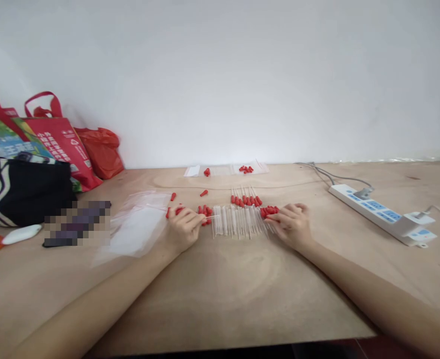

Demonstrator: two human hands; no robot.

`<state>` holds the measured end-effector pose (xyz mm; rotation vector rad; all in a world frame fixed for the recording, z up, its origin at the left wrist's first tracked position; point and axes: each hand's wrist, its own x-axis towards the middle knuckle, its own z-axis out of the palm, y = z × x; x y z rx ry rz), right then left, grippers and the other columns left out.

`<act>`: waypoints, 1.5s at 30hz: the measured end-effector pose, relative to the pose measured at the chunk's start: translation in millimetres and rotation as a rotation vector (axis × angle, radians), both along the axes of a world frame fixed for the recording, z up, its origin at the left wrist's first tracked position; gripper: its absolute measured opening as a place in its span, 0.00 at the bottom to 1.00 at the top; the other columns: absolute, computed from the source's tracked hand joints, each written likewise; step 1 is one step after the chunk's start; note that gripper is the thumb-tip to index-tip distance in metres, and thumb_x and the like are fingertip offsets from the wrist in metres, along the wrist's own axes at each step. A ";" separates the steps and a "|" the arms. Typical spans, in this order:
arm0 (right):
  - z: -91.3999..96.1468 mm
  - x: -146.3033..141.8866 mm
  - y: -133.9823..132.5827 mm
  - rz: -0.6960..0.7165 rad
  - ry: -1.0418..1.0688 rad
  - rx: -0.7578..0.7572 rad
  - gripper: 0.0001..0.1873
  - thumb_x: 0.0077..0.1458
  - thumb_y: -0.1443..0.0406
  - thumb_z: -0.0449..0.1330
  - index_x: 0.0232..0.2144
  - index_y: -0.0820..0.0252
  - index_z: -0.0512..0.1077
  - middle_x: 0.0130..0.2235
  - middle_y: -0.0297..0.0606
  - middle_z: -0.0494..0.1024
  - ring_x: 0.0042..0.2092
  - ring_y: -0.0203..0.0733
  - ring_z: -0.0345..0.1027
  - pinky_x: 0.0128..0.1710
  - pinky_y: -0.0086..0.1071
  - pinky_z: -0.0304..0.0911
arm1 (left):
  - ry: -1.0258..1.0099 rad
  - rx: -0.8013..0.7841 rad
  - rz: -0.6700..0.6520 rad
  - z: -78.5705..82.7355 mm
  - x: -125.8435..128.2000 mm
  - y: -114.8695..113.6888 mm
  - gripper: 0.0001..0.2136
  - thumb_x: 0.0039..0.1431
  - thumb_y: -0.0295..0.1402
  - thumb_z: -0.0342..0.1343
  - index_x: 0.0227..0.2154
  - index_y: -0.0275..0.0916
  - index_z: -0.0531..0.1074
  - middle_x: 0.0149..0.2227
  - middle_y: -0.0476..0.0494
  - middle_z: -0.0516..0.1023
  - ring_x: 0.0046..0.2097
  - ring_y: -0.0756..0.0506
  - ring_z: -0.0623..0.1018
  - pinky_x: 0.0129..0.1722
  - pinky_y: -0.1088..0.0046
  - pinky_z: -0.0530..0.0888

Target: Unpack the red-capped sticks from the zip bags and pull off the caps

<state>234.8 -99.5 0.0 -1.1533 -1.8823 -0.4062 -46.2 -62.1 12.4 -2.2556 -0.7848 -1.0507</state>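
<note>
My left hand is closed in a pinch, and a thin clear glass tube sticks out to the right from its fingertips. Red rubber bulbs lie around those fingers, partly hidden by them. Side by side between my hands lies a row of clear glass tubes. At its right end my right hand pinches a red rubber bulb at a small group of bulbs; the fingers partly cover it. Just behind the row are several droppers, tubes with red bulbs fitted, pointing away.
Clear plastic bags lie left of my left hand. Farther back, more bags carry red bulbs. A white power strip with cables is on the right. Shopping bags and a dark striped cloth item stand at left.
</note>
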 end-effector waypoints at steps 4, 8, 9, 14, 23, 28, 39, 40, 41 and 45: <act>0.3 9.1 13.1 0.080 0.346 -0.110 0.10 0.52 0.61 0.53 0.33 0.55 0.73 0.30 0.36 0.73 0.32 0.36 0.65 0.33 0.32 0.59 | -0.070 -0.134 -0.032 -6.6 -9.6 6.4 0.09 0.56 0.26 0.47 0.37 0.38 0.70 0.29 0.46 0.73 0.31 0.50 0.71 0.32 0.73 0.68; -2.6 6.8 25.2 0.080 0.412 -0.168 0.14 0.53 0.61 0.50 0.39 0.57 0.71 0.34 0.39 0.70 0.35 0.37 0.65 0.32 0.31 0.62 | -0.084 -0.220 -0.065 -11.0 7.9 5.4 0.15 0.58 0.24 0.41 0.46 0.35 0.65 0.34 0.42 0.69 0.35 0.50 0.71 0.35 0.75 0.70; -2.8 8.4 27.4 0.044 0.430 -0.185 0.15 0.52 0.61 0.50 0.40 0.58 0.71 0.34 0.40 0.69 0.34 0.37 0.64 0.31 0.31 0.62 | -0.096 -0.216 -0.066 -11.2 12.5 5.3 0.15 0.58 0.24 0.41 0.46 0.35 0.65 0.34 0.41 0.68 0.35 0.50 0.71 0.35 0.75 0.71; 4.2 24.8 30.9 -0.131 0.541 -0.320 0.18 0.47 0.57 0.54 0.37 0.63 0.71 0.29 0.39 0.71 0.27 0.34 0.62 0.29 0.31 0.60 | -0.211 -0.150 -0.056 -11.4 28.4 9.0 0.13 0.57 0.26 0.45 0.44 0.37 0.65 0.32 0.44 0.70 0.34 0.50 0.72 0.36 0.74 0.72; 5.3 36.8 30.7 -0.280 0.459 -0.556 0.17 0.42 0.54 0.55 0.28 0.59 0.73 0.28 0.37 0.75 0.30 0.38 0.65 0.30 0.30 0.56 | -0.234 -0.170 -0.144 -15.0 41.6 14.8 0.10 0.55 0.26 0.48 0.40 0.37 0.65 0.32 0.46 0.75 0.33 0.51 0.75 0.36 0.76 0.73; -0.2 41.0 34.6 -0.304 0.386 -0.624 0.15 0.43 0.54 0.55 0.28 0.57 0.74 0.28 0.35 0.75 0.31 0.38 0.66 0.29 0.29 0.56 | -0.093 -0.155 -0.223 -14.8 42.0 14.8 0.09 0.54 0.24 0.47 0.38 0.36 0.67 0.31 0.45 0.75 0.34 0.50 0.75 0.37 0.74 0.73; 3.5 41.7 31.6 -0.324 0.422 -0.578 0.20 0.49 0.53 0.49 0.25 0.60 0.74 0.23 0.36 0.74 0.26 0.37 0.64 0.27 0.29 0.54 | -0.047 -0.360 -0.392 -9.1 37.6 6.5 0.16 0.51 0.33 0.52 0.43 0.33 0.66 0.32 0.41 0.74 0.34 0.48 0.73 0.37 0.70 0.73; 3.6 40.6 32.0 -0.328 0.423 -0.568 0.19 0.49 0.53 0.49 0.25 0.59 0.74 0.24 0.36 0.74 0.26 0.37 0.64 0.28 0.29 0.54 | -0.044 -0.357 -0.383 -8.4 36.8 6.4 0.16 0.50 0.33 0.52 0.43 0.34 0.67 0.33 0.40 0.74 0.36 0.47 0.73 0.38 0.69 0.72; 4.1 39.2 33.1 -0.332 0.416 -0.558 0.19 0.48 0.54 0.50 0.25 0.59 0.74 0.25 0.36 0.74 0.27 0.38 0.64 0.28 0.29 0.55 | -0.034 -0.352 -0.366 -7.3 36.2 6.4 0.16 0.50 0.33 0.52 0.42 0.34 0.67 0.35 0.40 0.74 0.37 0.46 0.73 0.40 0.67 0.71; 11.9 30.9 46.1 -0.356 0.326 -0.550 0.15 0.48 0.56 0.51 0.28 0.57 0.74 0.28 0.35 0.76 0.30 0.39 0.66 0.31 0.30 0.55 | 0.073 -0.370 -0.228 -2.0 35.0 6.8 0.20 0.49 0.39 0.53 0.45 0.37 0.66 0.44 0.39 0.72 0.46 0.42 0.69 0.46 0.60 0.66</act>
